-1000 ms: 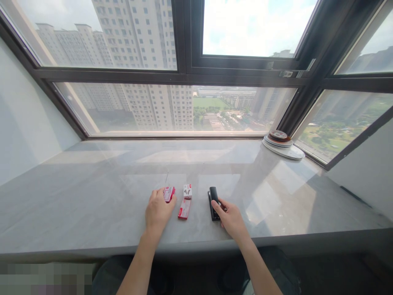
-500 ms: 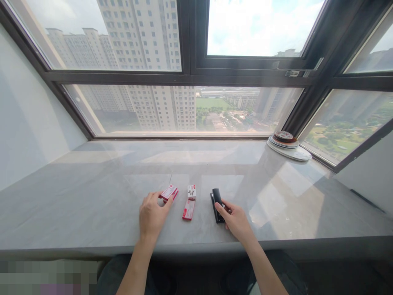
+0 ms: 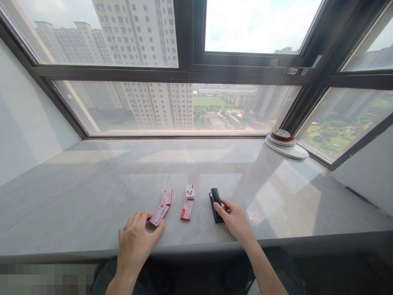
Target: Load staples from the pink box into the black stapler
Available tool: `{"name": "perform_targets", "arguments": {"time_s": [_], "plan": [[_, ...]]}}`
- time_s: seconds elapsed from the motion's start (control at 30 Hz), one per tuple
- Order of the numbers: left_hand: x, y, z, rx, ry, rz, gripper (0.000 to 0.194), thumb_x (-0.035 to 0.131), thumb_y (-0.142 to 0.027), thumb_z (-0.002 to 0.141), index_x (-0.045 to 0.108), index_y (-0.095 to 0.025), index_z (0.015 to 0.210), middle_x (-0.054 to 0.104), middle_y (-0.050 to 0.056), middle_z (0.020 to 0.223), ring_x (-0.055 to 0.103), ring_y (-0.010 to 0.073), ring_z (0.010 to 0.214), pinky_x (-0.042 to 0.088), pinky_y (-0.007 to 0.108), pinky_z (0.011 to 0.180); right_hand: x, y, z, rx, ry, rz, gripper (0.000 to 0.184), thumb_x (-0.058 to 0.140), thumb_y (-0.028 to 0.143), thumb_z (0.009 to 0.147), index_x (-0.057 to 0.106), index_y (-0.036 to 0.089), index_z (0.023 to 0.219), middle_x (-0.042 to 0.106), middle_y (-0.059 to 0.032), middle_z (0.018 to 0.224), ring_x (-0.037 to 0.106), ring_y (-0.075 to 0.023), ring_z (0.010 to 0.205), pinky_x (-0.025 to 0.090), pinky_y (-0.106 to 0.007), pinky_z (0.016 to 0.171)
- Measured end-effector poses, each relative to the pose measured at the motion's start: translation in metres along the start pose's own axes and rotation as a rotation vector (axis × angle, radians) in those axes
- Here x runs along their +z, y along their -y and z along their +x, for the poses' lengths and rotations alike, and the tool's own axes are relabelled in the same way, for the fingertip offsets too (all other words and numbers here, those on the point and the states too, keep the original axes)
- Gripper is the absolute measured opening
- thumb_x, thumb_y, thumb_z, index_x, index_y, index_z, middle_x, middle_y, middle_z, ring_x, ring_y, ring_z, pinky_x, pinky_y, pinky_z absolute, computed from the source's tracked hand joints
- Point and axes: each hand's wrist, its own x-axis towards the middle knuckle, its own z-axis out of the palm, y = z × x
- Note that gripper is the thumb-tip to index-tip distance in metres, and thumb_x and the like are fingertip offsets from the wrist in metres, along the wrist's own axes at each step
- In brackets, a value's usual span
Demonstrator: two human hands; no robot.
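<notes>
Between the thumb and fingers of my left hand (image 3: 138, 237) is a small pink-and-white box (image 3: 159, 215), tilted, its far end by a second pink-and-white box (image 3: 166, 197) on the counter. My right hand (image 3: 236, 221) is closed around the near part of a black stapler (image 3: 216, 205), thumb on top; the stapler rests on the counter. In the gap between my hands lie a white box with a picture of staples or clips (image 3: 190, 191) and, just in front of it, a flat red-and-white box (image 3: 186, 210).
The grey marble-look counter (image 3: 76, 205) runs up to a dark-framed window (image 3: 184, 76). In the back right corner sits a stack of round plates or discs (image 3: 285, 149). The counter's front edge (image 3: 199, 248) is close to my forearms.
My left hand has drawn one pink-and-white box toward me and to the left, uncovering the second one behind it. My right hand stays on the stapler. The view has shifted slightly.
</notes>
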Motion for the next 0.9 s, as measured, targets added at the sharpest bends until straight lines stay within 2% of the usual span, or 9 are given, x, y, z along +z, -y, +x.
{"name": "perform_targets", "arguments": {"time_s": [0.23, 0.4, 0.47, 0.57, 0.73, 0.83, 0.9], "plan": [[0.003, -0.003, -0.003, -0.029, 0.064, -0.002, 0.025, 0.058, -0.049, 0.086, 0.059, -0.025, 0.091, 0.066, 0.005, 0.098, 0.060, 0.0275, 0.096, 0.037, 0.036, 0.080, 0.001, 0.001, -0.001, 0.007, -0.011, 0.002, 0.058, 0.059, 0.066, 0.091, 0.070, 0.020, 0.126, 0.050, 0.0042, 0.067, 0.052, -0.0113, 0.043, 0.040, -0.024, 0.045], [0.017, -0.010, 0.015, -0.069, 0.000, -0.037, 0.027, 0.060, -0.050, 0.087, 0.059, -0.024, 0.090, 0.065, 0.005, 0.097, 0.060, 0.0279, 0.096, 0.038, 0.037, 0.080, 0.001, 0.004, -0.003, 0.000, -0.001, -0.003, 0.060, 0.060, 0.066, 0.089, 0.070, 0.020, 0.126, 0.052, 0.0036, 0.066, 0.052, -0.0128, 0.045, 0.040, -0.024, 0.045], [0.018, -0.020, 0.023, -0.080, -0.034, -0.042, 0.028, 0.060, -0.050, 0.088, 0.062, -0.023, 0.097, 0.065, 0.007, 0.102, 0.059, 0.0297, 0.099, 0.040, 0.038, 0.081, 0.001, 0.006, -0.003, -0.013, -0.014, -0.018, 0.061, 0.063, 0.066, 0.086, 0.071, 0.019, 0.125, 0.055, 0.0023, 0.066, 0.054, -0.0144, 0.050, 0.041, -0.025, 0.048], [0.016, -0.049, 0.029, -0.058, -0.103, -0.077, 0.033, 0.056, -0.045, 0.093, 0.064, -0.023, 0.116, 0.063, 0.011, 0.112, 0.056, 0.0320, 0.107, 0.041, 0.041, 0.086, 0.002, 0.006, -0.004, -0.039, -0.051, -0.050, 0.060, 0.065, 0.065, 0.085, 0.073, 0.018, 0.121, 0.059, -0.0002, 0.068, 0.057, -0.0169, 0.058, 0.043, -0.025, 0.053], [0.019, -0.098, 0.023, 0.168, -0.018, -0.218, 0.027, 0.052, -0.039, 0.097, 0.068, -0.030, 0.117, 0.062, 0.008, 0.114, 0.057, 0.0287, 0.109, 0.040, 0.044, 0.095, 0.006, 0.003, -0.007, -0.095, -0.082, -0.115, 0.058, 0.064, 0.064, 0.087, 0.071, 0.018, 0.122, 0.058, 0.0005, 0.068, 0.058, -0.0184, 0.064, 0.044, -0.027, 0.060], [0.025, -0.107, 0.018, 0.127, -0.017, -0.218, 0.035, 0.055, -0.040, 0.095, 0.062, -0.028, 0.127, 0.062, 0.009, 0.116, 0.056, 0.0302, 0.112, 0.039, 0.046, 0.096, 0.004, 0.004, -0.011, -0.145, -0.108, -0.209, 0.059, 0.060, 0.061, 0.091, 0.063, 0.020, 0.133, 0.060, 0.0015, 0.071, 0.059, -0.0180, 0.065, 0.045, -0.028, 0.064], [0.029, -0.103, 0.014, 0.070, -0.015, -0.205, 0.039, 0.060, -0.043, 0.091, 0.061, -0.024, 0.125, 0.062, 0.011, 0.117, 0.056, 0.0321, 0.113, 0.039, 0.046, 0.094, -0.003, 0.007, -0.011, -0.177, -0.093, -0.272, 0.055, 0.059, 0.058, 0.093, 0.060, 0.022, 0.135, 0.064, 0.0002, 0.080, 0.059, -0.0175, 0.066, 0.045, -0.029, 0.065]]}}
